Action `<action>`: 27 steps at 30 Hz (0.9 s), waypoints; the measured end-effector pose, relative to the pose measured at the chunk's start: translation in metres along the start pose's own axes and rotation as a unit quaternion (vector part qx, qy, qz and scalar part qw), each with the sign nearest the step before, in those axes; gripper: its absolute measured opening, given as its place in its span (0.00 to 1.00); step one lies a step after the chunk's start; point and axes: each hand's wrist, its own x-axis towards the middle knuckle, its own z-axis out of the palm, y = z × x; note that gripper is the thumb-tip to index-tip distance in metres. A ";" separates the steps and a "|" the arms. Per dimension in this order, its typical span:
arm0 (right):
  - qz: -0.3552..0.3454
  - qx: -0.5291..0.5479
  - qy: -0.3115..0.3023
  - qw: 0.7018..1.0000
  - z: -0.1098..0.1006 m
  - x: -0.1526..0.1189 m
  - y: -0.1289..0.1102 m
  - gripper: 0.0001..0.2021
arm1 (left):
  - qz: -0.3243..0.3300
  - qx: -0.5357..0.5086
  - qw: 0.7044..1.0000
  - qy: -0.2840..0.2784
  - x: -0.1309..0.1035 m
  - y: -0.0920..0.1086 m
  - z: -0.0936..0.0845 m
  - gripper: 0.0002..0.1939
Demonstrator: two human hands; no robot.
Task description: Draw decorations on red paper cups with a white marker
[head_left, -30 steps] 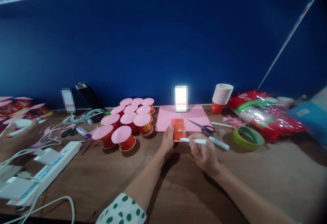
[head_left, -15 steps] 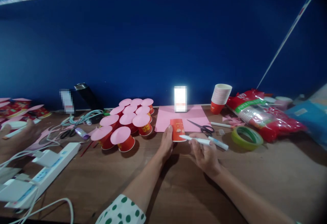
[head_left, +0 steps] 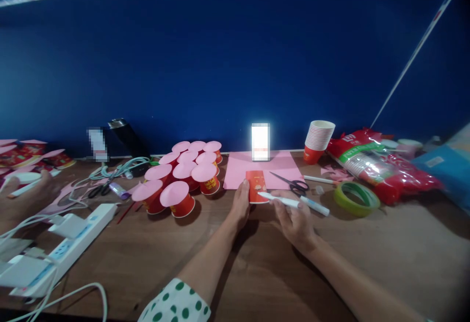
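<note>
Centre of frame, a little below the middle: red cup [head_left: 256,187], long axis near vertical in my view, pale rim at the lower end, other end toward the top. Left hand [head_left: 239,204] grasps it along the left side, thumb in sight, other fingers mostly hidden from me. Right hand [head_left: 292,219] pinches a white pen [head_left: 289,202], long axis crosswise, sloping gently down to the right. Its tip points left, over the lower right of the cup; I can't tell whether it touches. Behind the cup lies a pink sheet [head_left: 238,175], with scissors [head_left: 295,185] across its right edge. Bright phone [head_left: 260,142] stands above, at the sheet's far side. Left of centre I count a cluster of pink-topped cups [head_left: 185,169], rims down. Right of centre: tape roll [head_left: 356,199], cup stack [head_left: 318,141]. Far left edge: a co-worker's hand [head_left: 31,197]; lower left: power strip [head_left: 86,229].
</note>
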 end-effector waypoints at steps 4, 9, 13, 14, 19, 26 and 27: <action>0.000 -0.010 -0.005 1.000 0.000 0.000 0.000 0.07 | 0.002 -0.004 1.000 -0.004 0.001 -0.003 -0.002 0.24; -0.005 -0.008 -0.002 1.000 0.001 -0.001 0.001 0.06 | -0.008 0.005 1.000 0.006 0.000 -0.001 -0.001 0.24; -0.008 -0.003 0.000 1.000 0.000 0.001 -0.001 0.06 | -0.007 -0.001 1.000 -0.004 0.000 -0.002 -0.002 0.24; -0.009 -0.002 0.000 1.000 0.000 0.001 -0.001 0.06 | -0.006 -0.003 1.000 -0.004 0.000 -0.002 -0.002 0.24; -0.004 -0.005 0.000 1.000 0.000 0.000 0.001 0.05 | -0.009 0.013 1.000 0.017 -0.004 0.003 0.001 0.22; 0.028 -0.019 -0.005 0.999 -0.001 0.002 0.002 0.07 | -0.002 0.006 1.000 0.023 -0.007 0.010 0.006 0.22; 0.028 -0.019 -0.006 0.999 -0.001 0.002 0.001 0.08 | -0.007 0.003 1.000 0.027 -0.007 0.010 0.005 0.22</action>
